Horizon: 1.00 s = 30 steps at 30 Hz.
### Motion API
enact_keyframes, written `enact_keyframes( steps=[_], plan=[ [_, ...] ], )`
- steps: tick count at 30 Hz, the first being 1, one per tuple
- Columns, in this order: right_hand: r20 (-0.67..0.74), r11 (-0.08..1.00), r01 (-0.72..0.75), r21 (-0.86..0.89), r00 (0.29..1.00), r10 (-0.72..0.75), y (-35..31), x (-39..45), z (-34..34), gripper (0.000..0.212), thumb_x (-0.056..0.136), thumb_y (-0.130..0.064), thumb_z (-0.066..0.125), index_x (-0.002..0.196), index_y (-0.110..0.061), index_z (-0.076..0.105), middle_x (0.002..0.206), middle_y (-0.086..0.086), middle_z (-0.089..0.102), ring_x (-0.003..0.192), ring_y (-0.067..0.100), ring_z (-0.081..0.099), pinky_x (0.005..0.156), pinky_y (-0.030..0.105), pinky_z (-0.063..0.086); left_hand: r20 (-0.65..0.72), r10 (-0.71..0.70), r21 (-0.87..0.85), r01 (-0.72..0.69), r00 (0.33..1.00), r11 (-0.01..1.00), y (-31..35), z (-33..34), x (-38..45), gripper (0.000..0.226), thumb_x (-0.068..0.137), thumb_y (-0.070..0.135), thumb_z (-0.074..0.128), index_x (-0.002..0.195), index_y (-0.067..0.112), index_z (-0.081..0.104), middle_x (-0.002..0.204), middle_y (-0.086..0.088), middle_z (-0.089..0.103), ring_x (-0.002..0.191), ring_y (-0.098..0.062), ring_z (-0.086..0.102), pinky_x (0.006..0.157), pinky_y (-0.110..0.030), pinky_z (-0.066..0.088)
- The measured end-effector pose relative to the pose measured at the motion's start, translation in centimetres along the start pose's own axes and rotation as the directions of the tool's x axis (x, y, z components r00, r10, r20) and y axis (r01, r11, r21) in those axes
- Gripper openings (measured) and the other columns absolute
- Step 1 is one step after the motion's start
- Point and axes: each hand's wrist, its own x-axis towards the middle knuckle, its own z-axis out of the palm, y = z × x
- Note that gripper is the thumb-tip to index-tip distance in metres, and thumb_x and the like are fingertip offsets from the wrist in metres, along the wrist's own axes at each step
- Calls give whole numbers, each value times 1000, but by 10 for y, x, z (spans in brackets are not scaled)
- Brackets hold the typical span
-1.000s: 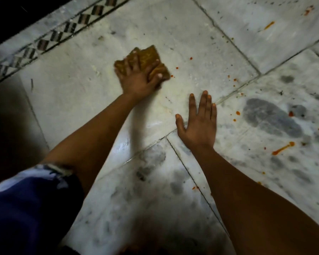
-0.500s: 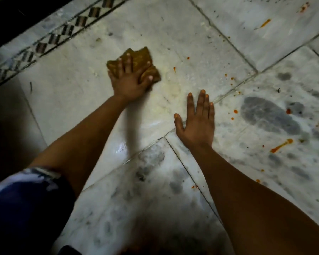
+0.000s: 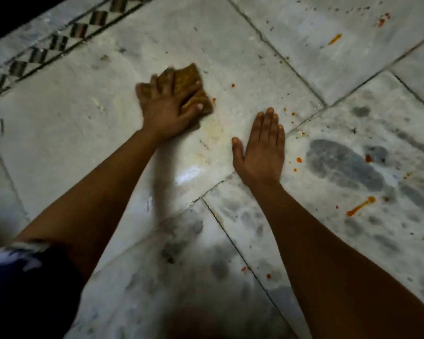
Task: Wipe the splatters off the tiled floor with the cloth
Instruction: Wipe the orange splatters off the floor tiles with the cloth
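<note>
1. The tiled floor (image 3: 230, 40) is pale marble in large slabs cut by dark grout lines, with a checkered border strip (image 3: 59, 42) running toward its far left corner.
2. A wet, yellowish smear (image 3: 213, 133) spreads across the middle slab between the two hands; judging by the sheen, that patch may be slick.
3. The right hand (image 3: 261, 152) lies flat on the floor, fingers straight and close together, holding nothing and apparently bracing the body.
4. The left hand (image 3: 167, 108) presses on the cloth, fingers spread over its top and thumb hooked along its near edge.
5. The cloth (image 3: 191, 79), a mustard-brown folded pad, sits on the middle slab, well in from the border strip.
6. Orange splatters (image 3: 360, 206) remain: a long streak on the right slab, drops beside the right hand, one dot touching the cloth's right edge.
7. Risks, as I judge them: a soiled cloth could smear sauce rather than lift it; the bracing palm could slip on the wet film; small specks near the grout could be missed.
</note>
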Motion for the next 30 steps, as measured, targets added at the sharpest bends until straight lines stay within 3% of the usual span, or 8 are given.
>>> enact_keyframes(
  steps=[4, 9, 17, 20, 22, 24, 26, 30],
  plan=[
    [-46, 999, -53, 10, 998, 53, 8, 12, 1, 71, 93, -44, 27, 145, 4, 23, 152, 24, 21, 142, 33, 19, 115, 39, 6, 32, 168, 55, -169, 985, 984, 49, 3, 25, 66, 78, 73, 16, 140, 51, 26, 159, -5, 6, 143, -41, 3, 109, -61, -7],
    [-15, 998, -57, 27, 998, 58, 5, 12, -4, 70, 90, -41, 30, 145, 3, 25, 153, 22, 22, 142, 32, 20, 116, 39, 8, -22, 418, 98, -414, 908, 905, 12, 9, -42, 57, 87, 66, 23, 141, 47, 27, 157, -6, 14, 143, -40, 10, 110, -60, 1],
    [10, 997, -67, 37, 998, 67, 5, 15, -6, 69, 89, -38, 35, 145, 1, 25, 153, 20, 22, 143, 31, 20, 117, 40, 14, -1, 132, 15, -132, 991, 991, 58, 1, 79, 60, 84, 68, 21, 141, 51, 24, 159, -3, 6, 143, -41, 0, 108, -61, -8],
    [30, 996, -80, 38, 996, 79, 5, 15, -7, 70, 89, -39, 35, 145, 0, 26, 153, 19, 22, 143, 30, 20, 117, 40, 14, 26, 291, 62, -292, 956, 954, 83, 3, 84, 65, 81, 69, 15, 141, 47, 29, 159, -5, 9, 143, -42, 3, 109, -64, -6],
    [43, 995, -88, 38, 995, 86, 5, 17, -8, 70, 88, -39, 36, 145, 0, 26, 154, 19, 22, 143, 29, 20, 116, 40, 14, 6, 470, 94, -468, 883, 879, 70, 7, 58, 60, 85, 66, 22, 141, 45, 31, 157, -7, 16, 142, -42, 9, 109, -64, -1],
    [59, 994, -97, 43, 994, 94, 5, 17, -8, 70, 88, -39, 37, 146, -1, 25, 154, 18, 20, 143, 28, 18, 116, 40, 14, -5, 531, 91, -528, 848, 844, 41, 9, 35, 57, 88, 66, 24, 140, 45, 30, 156, -6, 19, 142, -39, 11, 110, -61, 2],
    [73, 995, -96, 41, 993, 93, 5, 17, -7, 71, 88, -39, 36, 147, -1, 23, 155, 18, 19, 144, 28, 16, 117, 40, 13, -4, 466, 49, -465, 885, 884, 16, 3, 43, 58, 86, 68, 23, 140, 46, 29, 157, -4, 18, 143, -36, 11, 111, -57, 1],
    [83, 995, -97, 20, 992, 95, 4, 16, -9, 71, 88, -39, 35, 147, -1, 22, 155, 18, 18, 144, 27, 14, 117, 39, 13, -51, 152, -23, -153, 987, 988, 22, -7, 121, 59, 86, 66, 25, 141, 45, 28, 158, -3, 12, 143, -37, 7, 111, -59, -2]
  ],
)
